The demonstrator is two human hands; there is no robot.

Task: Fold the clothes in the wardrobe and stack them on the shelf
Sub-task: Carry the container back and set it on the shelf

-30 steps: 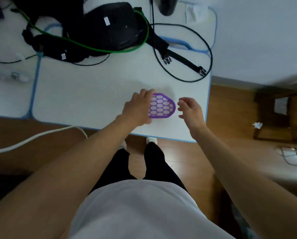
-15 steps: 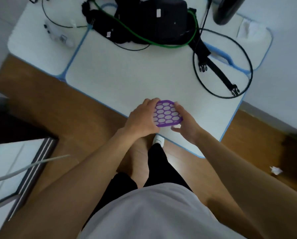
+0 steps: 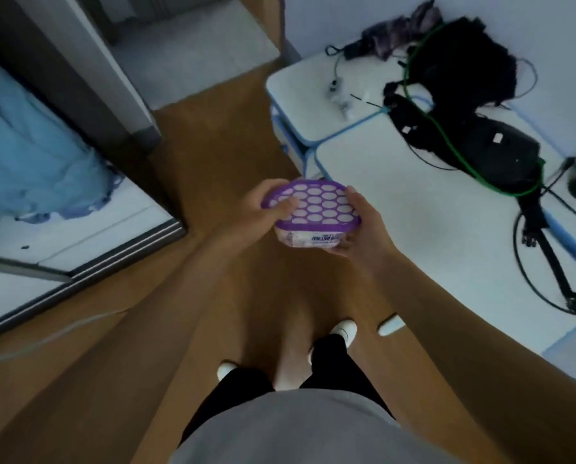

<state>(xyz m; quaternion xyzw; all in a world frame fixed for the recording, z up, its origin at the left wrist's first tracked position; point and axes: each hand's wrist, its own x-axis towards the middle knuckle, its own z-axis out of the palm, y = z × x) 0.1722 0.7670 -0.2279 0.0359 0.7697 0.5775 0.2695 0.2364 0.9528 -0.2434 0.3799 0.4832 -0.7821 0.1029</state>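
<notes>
From the head view, both hands hold a small tub (image 3: pixel 308 241) above the brown wooden floor (image 3: pixel 226 135). The tub is rounded, its pale plastic wall carrying a printed label too blurred to read. Its purple lid (image 3: pixel 316 205) is a smooth grid pierced with oval holes that show white beneath.

The left hand (image 3: pixel 263 209) grips the tub's left side: its thumb lies flat on the lid and its fingers (image 3: pixel 271 187) curl round the far left rim. The right hand (image 3: pixel 366 229) grips the right side, with the thumb along the lid's right edge and the fingers (image 3: pixel 341 251) curled under the near right corner of the base.

A blue garment (image 3: pixel 29 145), soft and creased, hangs in loose folds at the far left inside the wardrobe (image 3: pixel 89 236), above its flat white base. It is well apart from both sets of fingers and untouched. Grey metal rails (image 3: pixel 119 254) edge the wardrobe opening.

To the right stands a white surface (image 3: pixel 397 236) with rounded corners and blue trim. On its far part lie a matte black bag (image 3: pixel 473 105), a thin green cable (image 3: pixel 447 142) looped across it, and a black cable (image 3: pixel 527 289) in a wide ring.

Near the bottom are white shoes (image 3: pixel 345 329), black trousers (image 3: pixel 239 383) and a grey shirt (image 3: pixel 296 426).
</notes>
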